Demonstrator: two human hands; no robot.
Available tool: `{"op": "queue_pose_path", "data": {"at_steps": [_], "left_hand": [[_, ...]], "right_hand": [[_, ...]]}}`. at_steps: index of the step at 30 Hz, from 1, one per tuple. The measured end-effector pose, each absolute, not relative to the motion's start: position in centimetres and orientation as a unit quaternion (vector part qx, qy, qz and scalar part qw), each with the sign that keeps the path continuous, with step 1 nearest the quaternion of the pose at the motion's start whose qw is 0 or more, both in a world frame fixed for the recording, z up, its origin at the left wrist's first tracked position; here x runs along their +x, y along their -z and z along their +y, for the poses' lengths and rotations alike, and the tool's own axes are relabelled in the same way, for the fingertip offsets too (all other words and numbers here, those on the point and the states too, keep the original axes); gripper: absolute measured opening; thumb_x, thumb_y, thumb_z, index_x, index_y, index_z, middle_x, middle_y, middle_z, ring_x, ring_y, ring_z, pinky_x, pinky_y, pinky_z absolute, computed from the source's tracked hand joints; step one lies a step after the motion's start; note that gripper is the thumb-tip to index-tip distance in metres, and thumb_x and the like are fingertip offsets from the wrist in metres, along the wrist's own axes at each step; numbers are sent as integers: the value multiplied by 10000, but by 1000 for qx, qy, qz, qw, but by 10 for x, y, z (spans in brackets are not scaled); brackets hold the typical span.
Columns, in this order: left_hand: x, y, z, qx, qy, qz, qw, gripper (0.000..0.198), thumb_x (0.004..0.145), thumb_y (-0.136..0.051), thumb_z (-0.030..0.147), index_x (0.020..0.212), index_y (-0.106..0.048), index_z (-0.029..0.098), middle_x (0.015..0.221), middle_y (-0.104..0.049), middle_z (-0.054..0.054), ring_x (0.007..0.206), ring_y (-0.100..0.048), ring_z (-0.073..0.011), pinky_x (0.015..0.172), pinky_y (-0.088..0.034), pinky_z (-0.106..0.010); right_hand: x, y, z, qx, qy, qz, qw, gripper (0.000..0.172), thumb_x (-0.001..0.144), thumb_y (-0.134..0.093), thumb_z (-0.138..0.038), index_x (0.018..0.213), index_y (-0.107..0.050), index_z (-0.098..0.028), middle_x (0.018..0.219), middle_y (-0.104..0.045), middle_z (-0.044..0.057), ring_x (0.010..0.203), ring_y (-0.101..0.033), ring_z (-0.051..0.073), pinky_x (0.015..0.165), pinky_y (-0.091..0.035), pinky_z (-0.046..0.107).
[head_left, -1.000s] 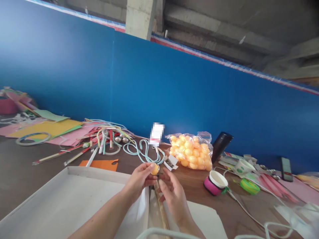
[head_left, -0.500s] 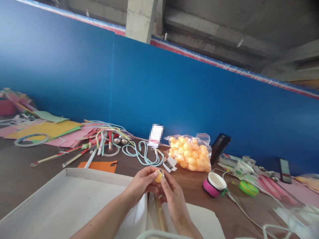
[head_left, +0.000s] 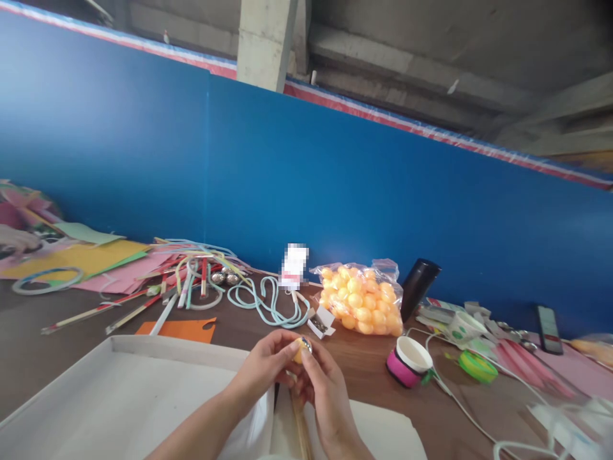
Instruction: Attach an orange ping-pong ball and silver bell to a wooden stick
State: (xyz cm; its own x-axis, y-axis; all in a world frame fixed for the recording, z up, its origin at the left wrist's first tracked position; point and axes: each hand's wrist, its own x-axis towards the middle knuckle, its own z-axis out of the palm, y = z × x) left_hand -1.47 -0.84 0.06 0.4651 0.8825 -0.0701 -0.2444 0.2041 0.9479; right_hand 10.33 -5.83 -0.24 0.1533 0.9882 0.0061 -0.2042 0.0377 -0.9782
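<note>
Both hands meet above the table's near middle, around a small yellow-orange ball (head_left: pixel 300 352) that looks like a ping-pong ball. A shiny silver piece (head_left: pixel 307 345) shows at the ball's upper right; its kind is hard to make out. My left hand (head_left: pixel 268 364) pinches the ball from the left with thumb and fingers. From the right, the thumb of my right hand (head_left: pixel 323 383) presses near the silver piece, its other fingers curled behind. Below the hands runs a thin wooden stick (head_left: pixel 301 428); whether a hand touches it is unclear.
A large white tray (head_left: pixel 177 345) lies at the near left. Beyond are a clear bag of orange balls (head_left: pixel 361 300), a small white box (head_left: pixel 320 322), blue cord (head_left: pixel 268 303) and a black bottle (head_left: pixel 420 287). Right stands a white-and-pink cup (head_left: pixel 409 361). Another person's hand (head_left: pixel 18 239) shows far left.
The view has shifted slightly, so the table things sit a little lower and more left. Both hands keep hold of the ball. Another person's hand has come in at the far left.
</note>
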Motion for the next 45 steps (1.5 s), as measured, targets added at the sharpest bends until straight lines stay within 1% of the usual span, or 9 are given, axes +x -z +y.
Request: {"op": "queue_pose_path", "data": {"at_steps": [8, 14, 18, 19, 25, 30, 35, 40, 45], "left_hand": [[-18, 13, 9, 467, -481, 437, 600, 327, 655, -630, 458, 801, -601, 167, 775, -609, -34, 522, -556, -108, 407, -463, -211], [-7, -5, 31, 617, -441, 473, 448, 275, 769, -483, 408, 836, -633, 187, 574, -579, 7, 432, -502, -106, 414, -398, -203], [19, -21, 54, 795, -313, 458, 246, 281, 808, -428, 354, 794, -656, 191, 787, -671, -32, 727, -605, -158, 638, -439, -236], [27, -22, 59, 807, -293, 457, 232, 253, 797, -446, 319, 791, -665, 193, 829, -676, -38, 784, -607, -167, 686, -435, -244], [70, -21, 83, 839, -187, 470, 203, 87, 655, -595, 188, 684, -676, 174, 811, -679, -82, 820, -617, -234, 713, -441, -289], [89, -20, 88, 834, -146, 490, 207, 176, 617, -681, 219, 767, -666, 129, 861, -666, -166, 910, -602, -295, 771, -445, -341], [93, -21, 90, 832, -125, 498, 210, 241, 728, -618, 307, 858, -634, 104, 932, -656, -143, 913, -603, -238, 797, -451, -393], [84, -20, 90, 833, -124, 502, 196, 129, 623, -638, 147, 750, -656, 132, 864, -665, -169, 885, -612, -310, 732, -461, -382], [74, -12, 90, 830, -160, 496, 200, 150, 640, -581, 190, 765, -662, 169, 820, -673, -118, 809, -628, -286, 684, -466, -354]], "right_hand": [[105, 18, -52, -494, -534, -331, 601, 353, 778, -585, -481, 927, -624, -163, 585, -532, -9, 452, -446, 84, 356, -314, 146], [99, 22, -49, -477, -556, -274, 623, 339, 741, -614, -501, 836, -605, -175, 550, -514, -33, 384, -371, 57, 322, -247, 137], [103, 24, -45, -477, -526, -250, 659, 349, 767, -582, -514, 814, -598, -168, 659, -550, -5, 428, -380, 57, 337, -256, 148], [106, 25, -44, -470, -521, -250, 667, 339, 774, -579, -505, 823, -599, -170, 684, -551, -3, 447, -387, 59, 346, -266, 150], [122, 25, -37, -445, -471, -221, 728, 265, 785, -588, -452, 820, -593, -189, 618, -437, -48, 483, -385, 68, 368, -278, 143], [126, 21, -36, -440, -479, -195, 734, 300, 766, -598, -466, 891, -604, -193, 706, -486, -24, 489, -392, 63, 363, -282, 142], [127, 20, -36, -457, -472, -197, 728, 329, 766, -595, -485, 919, -601, -194, 784, -522, -4, 499, -397, 60, 359, -279, 140], [127, 21, -37, -456, -461, -218, 729, 329, 773, -584, -490, 902, -595, -188, 757, -537, -6, 478, -393, 58, 360, -286, 150], [126, 17, -37, -466, -456, -214, 727, 317, 762, -598, -473, 884, -590, -180, 668, -522, -20, 452, -388, 65, 353, -286, 159]]}}
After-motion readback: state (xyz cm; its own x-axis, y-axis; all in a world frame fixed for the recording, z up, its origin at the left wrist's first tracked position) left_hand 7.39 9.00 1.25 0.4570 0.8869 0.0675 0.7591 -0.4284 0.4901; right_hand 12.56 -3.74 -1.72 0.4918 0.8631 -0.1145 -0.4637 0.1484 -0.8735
